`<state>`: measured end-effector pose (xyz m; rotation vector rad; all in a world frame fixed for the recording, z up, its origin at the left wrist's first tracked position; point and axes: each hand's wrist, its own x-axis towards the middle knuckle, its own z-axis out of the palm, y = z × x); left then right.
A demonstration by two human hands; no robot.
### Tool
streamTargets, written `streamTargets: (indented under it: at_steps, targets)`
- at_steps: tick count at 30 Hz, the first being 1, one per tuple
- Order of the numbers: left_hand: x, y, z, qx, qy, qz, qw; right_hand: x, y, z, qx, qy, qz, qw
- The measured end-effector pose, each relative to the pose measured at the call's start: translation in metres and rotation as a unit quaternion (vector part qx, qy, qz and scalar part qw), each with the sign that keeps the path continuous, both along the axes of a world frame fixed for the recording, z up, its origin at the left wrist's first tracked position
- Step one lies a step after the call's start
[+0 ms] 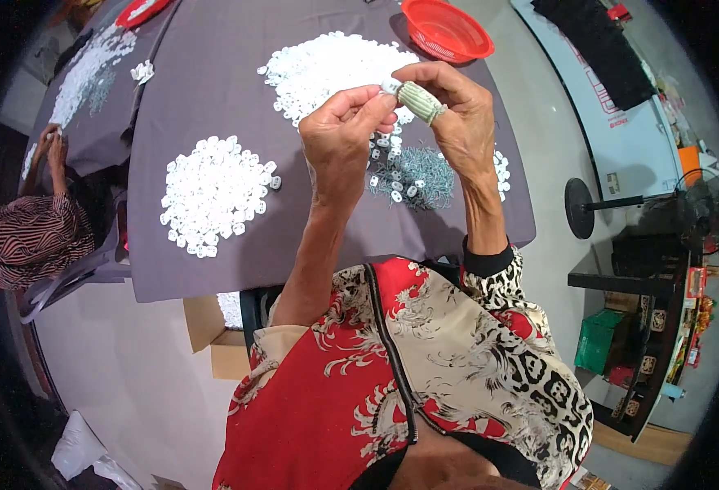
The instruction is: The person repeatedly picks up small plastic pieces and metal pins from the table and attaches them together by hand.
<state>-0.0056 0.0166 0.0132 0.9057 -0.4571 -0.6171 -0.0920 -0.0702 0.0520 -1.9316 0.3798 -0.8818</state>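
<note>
White part (390,86), a small plastic piece, sits pinched between the fingertips of both hands, raised above the desk (213,261) and well clear of the heaps below.

Head view: the left hand (339,135) is clenched lightly round the part, thumb and forefinger closing on its near side. The right hand (449,114) grasps the same part from the far side; its forefinger wears a ribbed greenish finger cot (421,101). Whether a metal pin is already between the fingers is too small to tell.

Under the hands lies a mix of grey metal pins (425,175) and a few white parts. Beyond it is a big heap of white parts (327,69), and to the left a rounder second heap (213,196), with one lone part just beside its right edge. A red basket (445,31) stands at the far edge of the desk. At a neighbouring desk on the left another person (33,233) bends over a similar spread of white parts (86,73).

As a judgement, the step in hand is fitting or checking one part held up at the fingertips. The next move would call for a steady pinch with one hand, so the other can go down to the pins or a heap without dropping the piece.
</note>
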Motion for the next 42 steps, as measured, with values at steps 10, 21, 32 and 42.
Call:
streamTargets:
  at_steps: [10,21,32,42]
  targets:
    - [0.002,-0.003,-0.007,-0.010,-0.002,0.003,1.000,0.002,-0.005,-0.008,-0.047,0.007,0.003,0.999]
    - [0.007,-0.004,-0.008,-0.013,0.080,-0.066,0.994,0.000,-0.009,-0.014,-0.085,0.061,0.007,0.995]
    - [0.008,-0.008,-0.017,-0.009,0.099,-0.079,0.992,0.006,-0.011,-0.018,-0.368,0.086,-0.020,0.925]
    - [0.011,-0.010,-0.020,-0.004,0.087,-0.072,0.994,0.005,-0.013,-0.020,-0.361,0.090,-0.012,0.928]
